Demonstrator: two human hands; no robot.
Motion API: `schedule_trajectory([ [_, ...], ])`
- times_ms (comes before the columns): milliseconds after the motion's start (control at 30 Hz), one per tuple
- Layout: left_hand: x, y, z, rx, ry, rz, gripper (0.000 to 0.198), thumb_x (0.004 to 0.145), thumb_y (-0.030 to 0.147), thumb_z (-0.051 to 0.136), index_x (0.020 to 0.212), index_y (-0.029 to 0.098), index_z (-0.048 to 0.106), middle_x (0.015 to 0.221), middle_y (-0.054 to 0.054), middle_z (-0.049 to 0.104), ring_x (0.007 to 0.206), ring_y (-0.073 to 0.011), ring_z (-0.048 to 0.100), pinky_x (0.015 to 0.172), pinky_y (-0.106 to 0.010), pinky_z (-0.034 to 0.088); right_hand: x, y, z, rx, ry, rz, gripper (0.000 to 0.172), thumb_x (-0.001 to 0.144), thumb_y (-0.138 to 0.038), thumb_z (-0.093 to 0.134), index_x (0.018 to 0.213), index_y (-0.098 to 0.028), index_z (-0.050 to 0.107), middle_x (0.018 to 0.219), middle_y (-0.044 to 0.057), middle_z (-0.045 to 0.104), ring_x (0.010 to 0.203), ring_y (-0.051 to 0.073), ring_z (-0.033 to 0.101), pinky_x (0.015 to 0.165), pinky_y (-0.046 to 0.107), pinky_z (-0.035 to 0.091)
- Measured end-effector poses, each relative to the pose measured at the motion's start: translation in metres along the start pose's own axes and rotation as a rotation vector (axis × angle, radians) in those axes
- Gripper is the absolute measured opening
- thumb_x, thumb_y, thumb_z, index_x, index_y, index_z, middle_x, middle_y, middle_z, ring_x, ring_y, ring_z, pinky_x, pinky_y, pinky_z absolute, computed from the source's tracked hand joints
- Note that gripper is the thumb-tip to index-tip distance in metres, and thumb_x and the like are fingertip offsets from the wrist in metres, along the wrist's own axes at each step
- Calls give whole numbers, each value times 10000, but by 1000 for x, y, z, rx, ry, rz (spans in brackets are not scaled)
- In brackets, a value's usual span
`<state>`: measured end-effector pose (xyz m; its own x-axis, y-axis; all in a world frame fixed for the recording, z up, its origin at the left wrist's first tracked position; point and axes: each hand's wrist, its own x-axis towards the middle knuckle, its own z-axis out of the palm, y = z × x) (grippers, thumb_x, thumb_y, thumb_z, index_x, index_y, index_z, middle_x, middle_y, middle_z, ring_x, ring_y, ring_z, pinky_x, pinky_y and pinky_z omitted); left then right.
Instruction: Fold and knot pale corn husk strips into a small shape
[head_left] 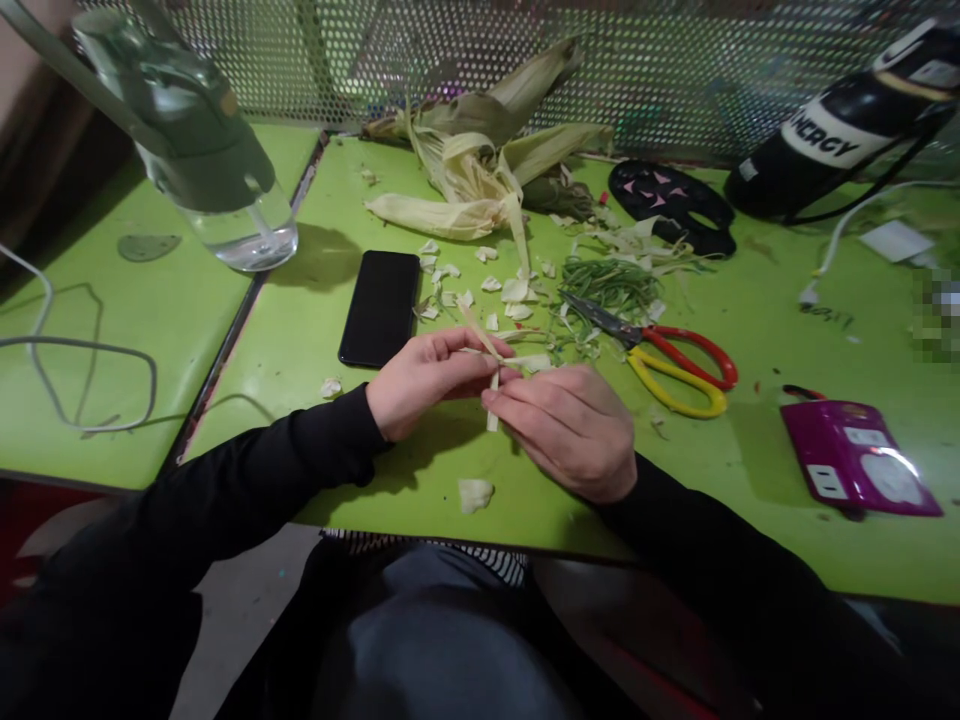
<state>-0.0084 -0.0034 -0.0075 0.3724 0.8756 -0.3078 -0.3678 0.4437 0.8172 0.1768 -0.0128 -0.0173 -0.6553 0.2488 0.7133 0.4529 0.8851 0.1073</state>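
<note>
Over the front of the green table, my left hand (439, 378) pinches pale corn husk strips (491, 415) that cross one another between the fingers. My right hand (574, 425) is closed on the same strips from the right, thumb and forefinger meeting near the lower end. Small cut husk scraps (517, 290) lie scattered just beyond the hands. Scissors (652, 355) with one red and one yellow handle rest to the right, their blades beside a heap of thin green strips (611, 285). Farther back lies a pile of dried corn husks (480, 190).
A black phone (380, 308) lies left of the scraps. A water bottle (225, 170) stands at back left, a black bottle (832, 130) at back right. Near it is a black palette-shaped piece (671, 205). A purple power socket (862, 455) sits at right. Perforated metal mesh (660, 80) borders the back.
</note>
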Motion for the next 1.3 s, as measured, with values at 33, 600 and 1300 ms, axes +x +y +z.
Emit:
schedule_trajectory([
  [33,0,1,-1,-29,-5,-19,123,777,145,608,867,129,690,782,-45,724,729,-121,668,812,-282,527,0,0,0,-23,2,23,227,813,-96,693,1022,-180,664,893,35,754,832,169,651,699,305,530],
  [600,2,3,-3,-73,17,-109,93,850,168,618,846,142,706,747,-29,715,674,-103,664,807,-282,538,5,2,-2,-62,26,94,296,785,-111,695,1047,-217,606,898,29,727,803,183,658,702,322,538],
  [1300,3,0,-5,-21,-32,-30,160,755,112,716,912,124,688,770,-5,699,691,-83,644,855,-298,515,4,5,-2,-94,-6,178,286,787,-109,716,1026,-232,616,882,25,697,775,192,629,710,339,517],
])
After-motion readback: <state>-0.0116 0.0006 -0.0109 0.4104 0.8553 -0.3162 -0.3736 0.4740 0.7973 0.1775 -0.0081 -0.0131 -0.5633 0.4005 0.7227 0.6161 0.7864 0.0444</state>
